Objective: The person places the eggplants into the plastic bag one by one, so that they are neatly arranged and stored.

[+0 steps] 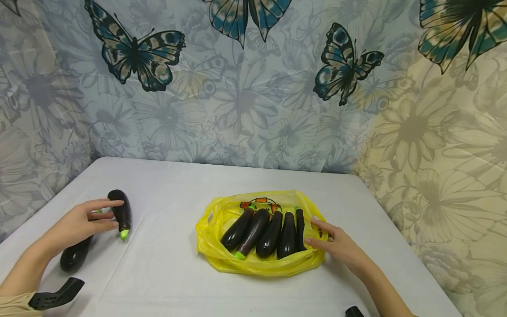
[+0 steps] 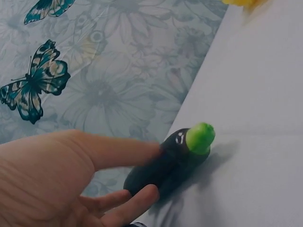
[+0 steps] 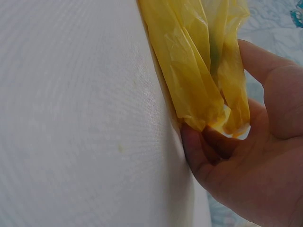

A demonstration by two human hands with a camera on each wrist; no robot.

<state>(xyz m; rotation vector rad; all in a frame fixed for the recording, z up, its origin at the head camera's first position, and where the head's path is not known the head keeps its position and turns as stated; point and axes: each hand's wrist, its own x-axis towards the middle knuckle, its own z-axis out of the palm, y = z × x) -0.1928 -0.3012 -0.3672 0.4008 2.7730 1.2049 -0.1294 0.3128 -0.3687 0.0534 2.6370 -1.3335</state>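
Observation:
My left hand [image 1: 85,222] is at the left of the table, its thumb and fingers on both sides of a dark, glossy eggplant [image 1: 123,215] with a bright green stem end. The left wrist view shows that eggplant [image 2: 165,165] between thumb and fingers. A second eggplant [image 1: 75,256] lies partly hidden beneath the same hand. Mid-table, a yellow plastic bag [image 1: 214,259] lies with its mouth wide, and several eggplants [image 1: 270,233] lie side by side in it. My right hand [image 1: 342,246] holds the bag's right edge; in the right wrist view, thumb and fingers grip the yellow film [image 3: 189,71].
An orange and black item [image 1: 261,200] sits at the back of the bag behind the eggplants. White cloth covers the table [image 1: 166,189]. Behind it stands a butterfly-patterned wall covering [image 1: 237,110]. A black wrist mount [image 1: 57,296] is on the left forearm.

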